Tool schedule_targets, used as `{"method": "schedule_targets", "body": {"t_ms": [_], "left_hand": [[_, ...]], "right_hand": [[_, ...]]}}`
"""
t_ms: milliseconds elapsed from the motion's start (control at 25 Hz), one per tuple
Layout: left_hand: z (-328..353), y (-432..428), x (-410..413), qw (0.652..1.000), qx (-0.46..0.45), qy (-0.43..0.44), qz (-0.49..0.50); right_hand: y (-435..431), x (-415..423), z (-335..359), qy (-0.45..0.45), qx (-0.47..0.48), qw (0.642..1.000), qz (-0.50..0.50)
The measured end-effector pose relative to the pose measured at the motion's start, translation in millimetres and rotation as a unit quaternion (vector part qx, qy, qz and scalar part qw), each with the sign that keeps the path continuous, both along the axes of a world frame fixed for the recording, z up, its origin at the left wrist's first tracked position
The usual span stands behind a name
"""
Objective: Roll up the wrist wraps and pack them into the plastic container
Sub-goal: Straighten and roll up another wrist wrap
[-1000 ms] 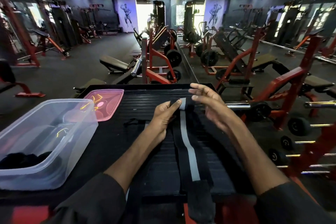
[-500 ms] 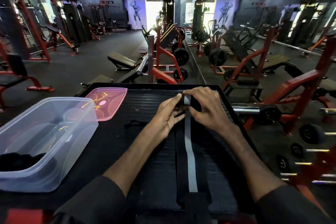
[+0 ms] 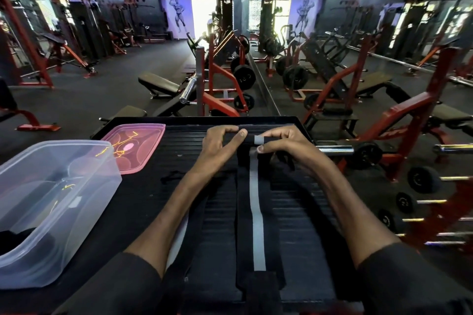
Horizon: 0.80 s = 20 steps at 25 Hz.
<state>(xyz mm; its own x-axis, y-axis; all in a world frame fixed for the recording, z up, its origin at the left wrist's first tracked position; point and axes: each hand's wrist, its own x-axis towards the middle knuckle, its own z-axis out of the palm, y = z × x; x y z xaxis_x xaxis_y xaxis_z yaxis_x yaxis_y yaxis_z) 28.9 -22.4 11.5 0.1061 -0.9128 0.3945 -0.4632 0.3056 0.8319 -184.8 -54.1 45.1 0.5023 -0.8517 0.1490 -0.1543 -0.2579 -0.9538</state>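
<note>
A black wrist wrap (image 3: 257,212) with a grey middle stripe lies lengthwise on the black ribbed platform (image 3: 302,212), running from the near edge to the far end. Its far end is turned into a small tight roll. My left hand (image 3: 221,142) pinches the left side of that roll, thumb on top. My right hand (image 3: 284,142) pinches its right side. A second black wrap (image 3: 184,233) lies flat under my left forearm. The clear plastic container (image 3: 76,202) stands at the left, with dark rolled fabric (image 3: 18,240) in its near corner.
The pink translucent lid (image 3: 137,147) lies flat beyond the container. A thin black loop (image 3: 174,176) rests on the platform left of my left wrist. Red gym machines, benches and a dumbbell rack surround the platform, the rack close on the right.
Both hands have closed on the far end of the striped wrap and started a small roll there. A second ago my right hand hovered open above it.
</note>
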Motion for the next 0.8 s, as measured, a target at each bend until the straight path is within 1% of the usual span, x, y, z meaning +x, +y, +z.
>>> {"method": "schedule_targets", "body": {"t_ms": [120, 280, 440, 560, 680, 760, 800], "left_hand": [[-0.6, 7.1, -7.7, 0.993, 0.053, 0.076, -0.069], [5.8, 14.1, -16.3, 0.989, -0.013, 0.111, -0.102], [6.3, 17.9, -19.4, 0.976, -0.009, 0.183, -0.116], [7.5, 19.0, -18.9, 0.962, 0.009, 0.249, -0.116], [7.5, 19.4, -18.3, 0.956, 0.021, 0.274, -0.107], [7.0, 20.4, -18.3, 0.952, 0.023, 0.289, -0.102], [6.6, 20.7, -18.2, 0.950, 0.023, 0.294, -0.101]], "right_hand": [[-1.8, 1.7, -6.5, -0.027, 0.035, 0.999, 0.018], [-2.7, 0.5, -2.6, -0.048, 0.019, 0.999, 0.017], [2.6, -1.7, 12.0, -0.029, -0.014, 0.999, 0.006], [2.8, -3.9, 15.7, -0.077, 0.026, 0.997, 0.017], [3.7, 0.1, 12.8, -0.124, 0.031, 0.992, -0.023], [3.3, 2.8, 9.9, -0.115, 0.029, 0.992, -0.039], [3.3, 2.7, 8.4, -0.097, 0.028, 0.994, -0.036]]}}
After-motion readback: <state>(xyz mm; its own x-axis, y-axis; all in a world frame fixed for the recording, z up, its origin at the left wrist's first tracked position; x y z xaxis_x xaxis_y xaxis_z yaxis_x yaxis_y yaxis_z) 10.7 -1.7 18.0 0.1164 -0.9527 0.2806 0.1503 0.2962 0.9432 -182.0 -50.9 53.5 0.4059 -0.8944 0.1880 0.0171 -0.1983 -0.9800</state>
